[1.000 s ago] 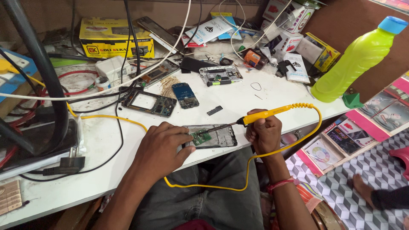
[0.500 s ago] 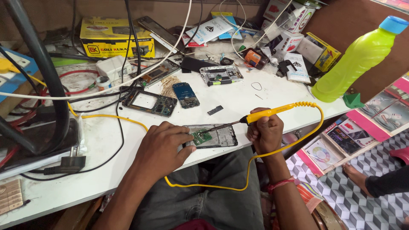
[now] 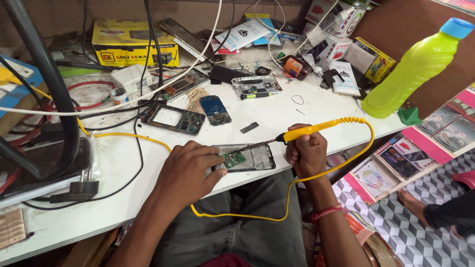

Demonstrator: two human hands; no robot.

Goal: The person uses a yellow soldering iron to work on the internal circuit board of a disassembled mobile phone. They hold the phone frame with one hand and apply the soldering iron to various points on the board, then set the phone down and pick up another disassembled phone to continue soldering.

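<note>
Cable (image 3: 321, 173) from the yellow soldering iron (image 3: 309, 131) loops over my lap, light and limp. My right hand (image 3: 307, 151) is clamped around the iron's handle, tip resting on the opened phone (image 3: 245, 158) at the near edge of the white bench (image 3: 277, 111). My left hand (image 3: 185, 170) presses down on the phone's left end, fingers together. I judge its green circuit board (image 3: 232, 159) thin and fragile; grip the frame edges only. Farther back lie a phone frame (image 3: 172, 118) and a green bottle (image 3: 413, 69).
</note>
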